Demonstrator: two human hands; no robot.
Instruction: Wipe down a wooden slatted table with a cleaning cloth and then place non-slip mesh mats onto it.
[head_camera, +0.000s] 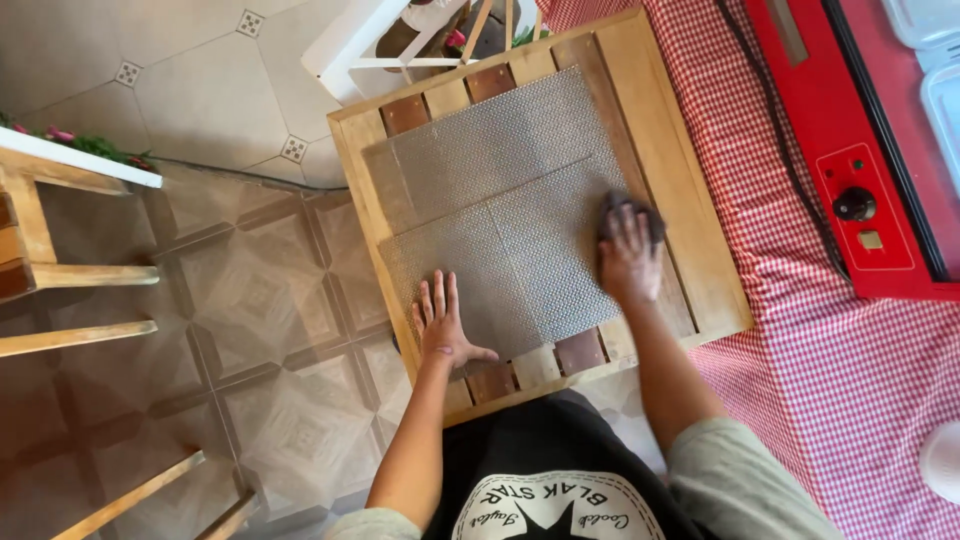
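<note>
Left hand (443, 325) lies flat, fingers spread, holding nothing, on the near left part of a grey woven mat (505, 215). Right hand (628, 258) presses a dark cloth (630, 212) against the mat's right edge. Mat lies on the slatted wooden worktop (690, 190).

left hand (443, 325) flat, right hand (629, 258) pressing down

floor: patterned beige tiles (250, 310) | wooden chairs (60, 270) left | red-checked tablecloth (850, 370) right | daylight
</note>
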